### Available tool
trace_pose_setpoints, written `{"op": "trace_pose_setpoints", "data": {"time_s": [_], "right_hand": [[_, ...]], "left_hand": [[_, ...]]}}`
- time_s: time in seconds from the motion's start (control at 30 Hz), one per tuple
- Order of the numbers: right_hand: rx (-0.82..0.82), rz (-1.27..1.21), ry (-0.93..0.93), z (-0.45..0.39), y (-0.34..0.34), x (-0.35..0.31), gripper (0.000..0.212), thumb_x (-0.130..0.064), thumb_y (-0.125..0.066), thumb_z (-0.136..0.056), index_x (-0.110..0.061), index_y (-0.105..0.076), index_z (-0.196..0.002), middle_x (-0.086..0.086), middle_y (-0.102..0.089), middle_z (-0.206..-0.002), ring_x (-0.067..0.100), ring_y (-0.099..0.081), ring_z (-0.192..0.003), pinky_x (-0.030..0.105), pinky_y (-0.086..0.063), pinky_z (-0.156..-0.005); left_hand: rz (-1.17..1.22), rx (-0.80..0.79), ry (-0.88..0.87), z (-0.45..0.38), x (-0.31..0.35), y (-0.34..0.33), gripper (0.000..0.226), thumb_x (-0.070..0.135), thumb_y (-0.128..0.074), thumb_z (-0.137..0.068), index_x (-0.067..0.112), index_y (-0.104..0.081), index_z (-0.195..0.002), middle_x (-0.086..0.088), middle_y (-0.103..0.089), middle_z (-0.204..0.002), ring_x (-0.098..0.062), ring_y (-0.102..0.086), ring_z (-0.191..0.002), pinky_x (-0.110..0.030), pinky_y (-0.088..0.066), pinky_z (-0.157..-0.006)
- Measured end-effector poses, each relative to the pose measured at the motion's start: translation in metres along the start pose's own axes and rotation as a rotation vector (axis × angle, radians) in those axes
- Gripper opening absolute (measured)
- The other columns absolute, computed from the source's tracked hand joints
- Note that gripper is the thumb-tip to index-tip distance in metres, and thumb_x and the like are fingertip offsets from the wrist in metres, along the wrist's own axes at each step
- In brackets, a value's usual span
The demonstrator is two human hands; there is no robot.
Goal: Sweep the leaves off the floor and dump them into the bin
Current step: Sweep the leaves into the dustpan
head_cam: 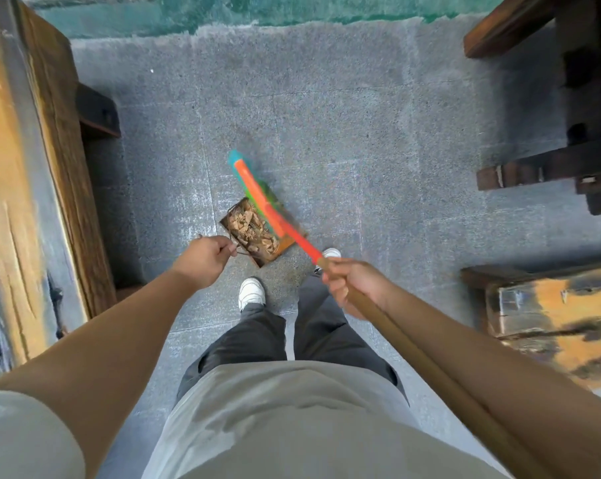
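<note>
A rusty brown dustpan (290,238) sits on the grey stone floor (326,108) in front of my feet, filled with dry brown leaves (252,229). My left hand (206,259) grips the thin wire handle at the dustpan's near left side. My right hand (352,286) grips the wooden broom handle (430,368), which turns red lower down. The broom head (250,181), orange with blue and green bristles, is blurred and lies over the dustpan's far right edge. No bin is in view.
A long weathered wooden bench (33,188) runs along the left. Dark wooden furniture (568,98) stands at the upper right and a worn wooden stool (554,319) at the right. A green strip (257,8) borders the floor's far edge. My white shoes (251,292) stand just behind the dustpan.
</note>
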State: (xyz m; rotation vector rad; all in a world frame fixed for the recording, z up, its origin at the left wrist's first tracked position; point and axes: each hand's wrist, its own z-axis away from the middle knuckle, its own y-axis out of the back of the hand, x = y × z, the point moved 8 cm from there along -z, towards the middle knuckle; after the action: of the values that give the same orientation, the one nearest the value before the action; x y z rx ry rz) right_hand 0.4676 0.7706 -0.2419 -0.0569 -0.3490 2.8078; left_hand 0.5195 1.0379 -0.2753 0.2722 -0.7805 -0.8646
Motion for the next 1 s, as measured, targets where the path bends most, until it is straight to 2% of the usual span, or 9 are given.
{"op": "trace_pose_setpoints", "data": {"time_s": [0.07, 0.17, 0.33, 0.4, 0.47, 0.6, 0.77, 0.83, 1.0], "right_hand": [[-0.046, -0.044, -0.017, 0.026, -0.008, 0.016, 0.018, -0.011, -0.037, -0.102, -0.015, -0.053, -0.11, 0.005, -0.049, -0.069, 0.002, -0.041, -0.032, 0.011, -0.032, -0.027], [-0.041, -0.036, 0.054, 0.066, -0.013, 0.025, 0.021, -0.011, -0.041, -0.101, -0.016, -0.057, -0.112, 0.005, -0.053, -0.066, 0.003, -0.04, -0.035, 0.011, -0.032, -0.028], [-0.049, -0.114, 0.152, 0.111, -0.02, 0.012, 0.034, -0.009, -0.038, -0.102, -0.017, -0.048, -0.133, 0.008, -0.048, -0.074, 0.004, -0.039, -0.034, 0.012, -0.03, -0.027], [-0.058, -0.138, 0.187, 0.119, -0.02, 0.0, 0.034, -0.008, -0.035, -0.101, -0.016, -0.049, -0.131, 0.008, -0.047, -0.074, 0.004, -0.038, -0.033, 0.011, -0.029, -0.028], [-0.053, -0.141, 0.219, 0.118, -0.019, -0.014, 0.03, -0.006, -0.034, -0.1, -0.016, -0.05, -0.122, 0.007, -0.045, -0.072, 0.004, -0.037, -0.032, 0.009, -0.028, -0.028], [0.065, -0.093, 0.293, 0.091, -0.002, -0.049, 0.024, -0.007, -0.033, -0.101, -0.016, -0.056, -0.101, 0.006, -0.044, -0.068, 0.004, -0.035, -0.03, 0.008, -0.027, -0.029], [0.188, -0.013, 0.311, 0.028, 0.021, -0.081, 0.023, -0.007, -0.032, -0.102, -0.017, -0.051, -0.094, 0.006, -0.039, -0.069, 0.003, -0.036, -0.027, 0.007, -0.028, -0.029], [0.196, -0.021, 0.286, 0.003, 0.024, -0.08, 0.023, -0.007, -0.032, -0.102, -0.017, -0.049, -0.092, 0.005, -0.039, -0.069, 0.003, -0.036, -0.027, 0.008, -0.028, -0.028], [0.085, -0.136, 0.153, -0.018, 0.008, -0.034, 0.02, -0.008, -0.034, -0.102, -0.018, -0.049, -0.093, 0.004, -0.041, -0.07, 0.003, -0.039, -0.027, 0.009, -0.029, -0.027]], "left_hand": [[0.008, 0.024, -0.024, 0.009, 0.001, 0.006, 0.023, 0.029, -0.047, -0.098, 0.022, -0.066, -0.085, -0.021, -0.068, -0.072, -0.033, -0.06, -0.061, -0.029, -0.044, -0.057], [0.018, 0.054, -0.048, 0.022, 0.007, 0.018, 0.024, 0.027, -0.048, -0.097, 0.03, -0.059, -0.076, -0.007, -0.058, -0.058, -0.025, -0.052, -0.055, -0.026, -0.036, -0.049], [0.084, 0.091, -0.05, 0.039, 0.015, 0.047, 0.022, 0.024, -0.05, -0.097, 0.018, -0.065, -0.083, 0.009, -0.049, -0.055, -0.007, -0.047, -0.053, -0.023, -0.034, -0.052], [0.093, 0.09, -0.056, 0.044, 0.017, 0.056, 0.023, 0.024, -0.049, -0.097, 0.017, -0.066, -0.083, 0.012, -0.046, -0.053, -0.003, -0.043, -0.048, -0.019, -0.032, -0.047], [0.087, 0.06, -0.07, 0.047, 0.02, 0.061, 0.023, 0.024, -0.048, -0.098, 0.018, -0.065, -0.083, 0.007, -0.05, -0.055, -0.007, -0.043, -0.048, -0.021, -0.033, -0.046], [0.072, 0.01, -0.087, 0.039, 0.02, 0.059, 0.023, 0.024, -0.048, -0.098, 0.02, -0.063, -0.082, 0.008, -0.048, -0.057, -0.007, -0.042, -0.049, -0.02, -0.032, -0.047], [0.024, -0.038, -0.095, 0.016, 0.013, 0.046, 0.025, 0.027, -0.047, -0.098, 0.021, -0.063, -0.08, 0.003, -0.05, -0.058, -0.013, -0.042, -0.05, -0.023, -0.036, -0.049], [-0.01, -0.041, -0.107, 0.007, 0.013, 0.043, 0.025, 0.026, -0.047, -0.098, 0.023, -0.063, -0.079, 0.002, -0.053, -0.06, -0.011, -0.042, -0.049, -0.019, -0.036, -0.048], [-0.044, -0.084, -0.087, -0.008, 0.011, 0.029, 0.026, 0.028, -0.047, -0.098, 0.026, -0.062, -0.077, -0.009, -0.066, -0.075, -0.024, -0.057, -0.064, -0.032, -0.048, -0.064]]}}
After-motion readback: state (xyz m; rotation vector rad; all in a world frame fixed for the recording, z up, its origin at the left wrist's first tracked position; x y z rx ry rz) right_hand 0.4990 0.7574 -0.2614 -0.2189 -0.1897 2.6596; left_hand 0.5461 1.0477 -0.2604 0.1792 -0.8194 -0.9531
